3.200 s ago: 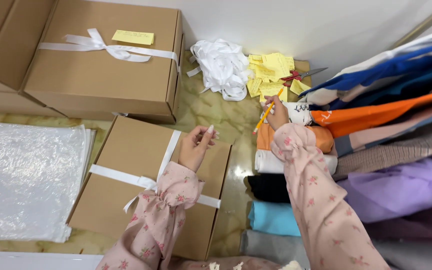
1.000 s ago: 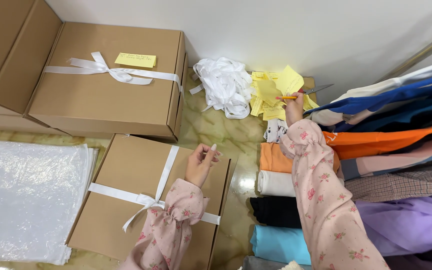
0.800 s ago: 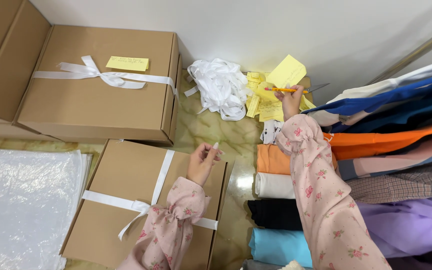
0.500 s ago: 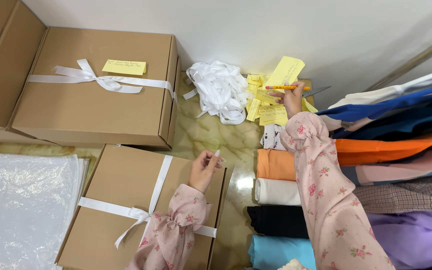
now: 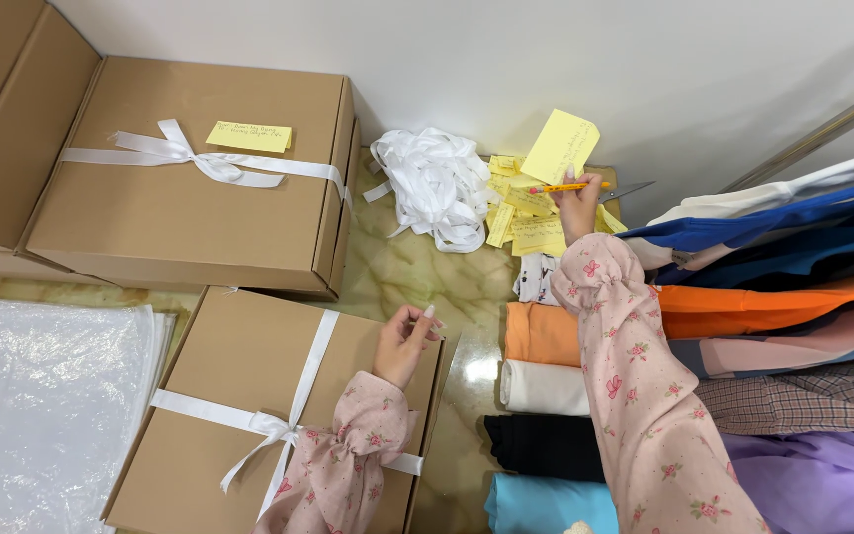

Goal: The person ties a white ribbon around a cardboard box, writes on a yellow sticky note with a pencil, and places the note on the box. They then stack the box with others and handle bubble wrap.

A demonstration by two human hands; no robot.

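Fingers of the right hand (image 5: 577,201), upper centre of the frame, pinch a yellow note (image 5: 559,146) and pencil (image 5: 567,187); the left hand (image 5: 402,343) rests loosely curled on the ribboned box (image 5: 239,396) at lower centre. Best to peel slowly, keeping the note flat.

Bare marble floor (image 5: 402,277) open between ribboned boxes (image 5: 249,396) and folded clothes (image 5: 546,386); ribbon heap (image 5: 437,183) and yellow notes (image 5: 531,222) crowding the wall edge

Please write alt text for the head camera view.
The right hand lifts a yellow note and holds an orange pencil. The left hand rests on a ribbon-tied cardboard box, beside folded clothes.
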